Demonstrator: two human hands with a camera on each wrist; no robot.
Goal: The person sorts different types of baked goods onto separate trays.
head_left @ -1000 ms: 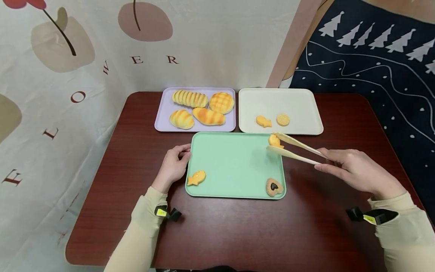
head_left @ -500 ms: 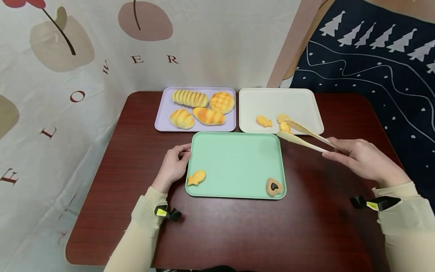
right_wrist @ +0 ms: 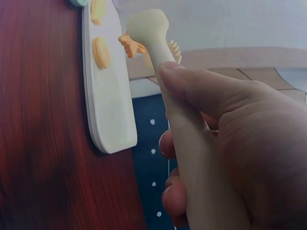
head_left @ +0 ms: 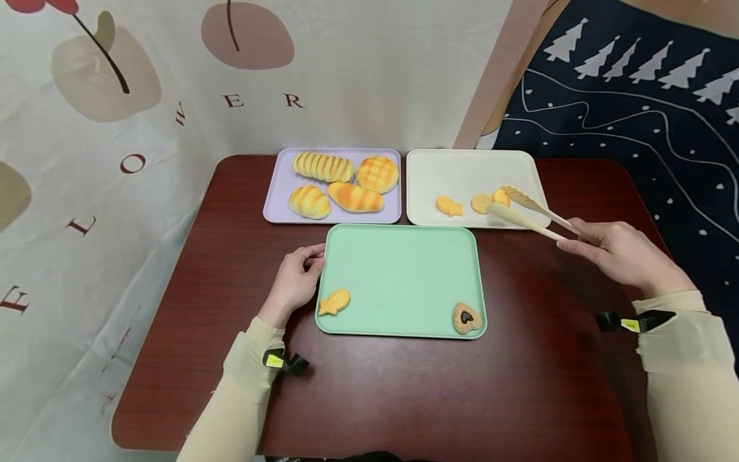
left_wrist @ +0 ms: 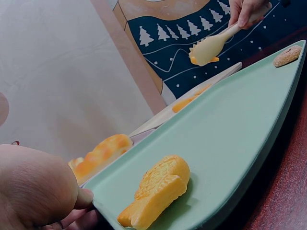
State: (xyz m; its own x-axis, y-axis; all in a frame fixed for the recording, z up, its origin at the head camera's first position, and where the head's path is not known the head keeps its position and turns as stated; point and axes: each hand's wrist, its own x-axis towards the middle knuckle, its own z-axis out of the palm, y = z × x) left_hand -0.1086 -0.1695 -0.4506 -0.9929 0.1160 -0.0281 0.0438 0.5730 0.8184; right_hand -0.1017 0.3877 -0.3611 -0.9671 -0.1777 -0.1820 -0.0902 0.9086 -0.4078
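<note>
My right hand [head_left: 632, 256] grips a pair of cream tongs [head_left: 528, 221], thumb along one arm in the right wrist view. Between the tong tips is a yellow-orange fish-shaped cookie [right_wrist: 129, 45], held over the right part of the white tray [head_left: 462, 167]; the tips partly hide it. On that tray lie another fish cookie [head_left: 448, 206] and a round cookie [head_left: 481, 203]. My left hand [head_left: 293, 282] holds the left edge of the green tray [head_left: 398, 276], thumb at its rim. A fish cookie [left_wrist: 158, 191] sits near that hand, and a heart-shaped cookie [head_left: 465, 318] lies at the front right corner.
A lilac tray [head_left: 271, 208] with several breads, among them a long ridged loaf [head_left: 323, 167] and a round bun [head_left: 377, 174], stands at the back left beside the white tray. The dark red wooden table [head_left: 404, 398] meets a printed cloth [head_left: 369, 77] behind.
My right hand has carried the tongs and the fish cookie from the green tray's back right corner, rightward and back, past the round cookie. My left hand and the green tray have stayed put.
</note>
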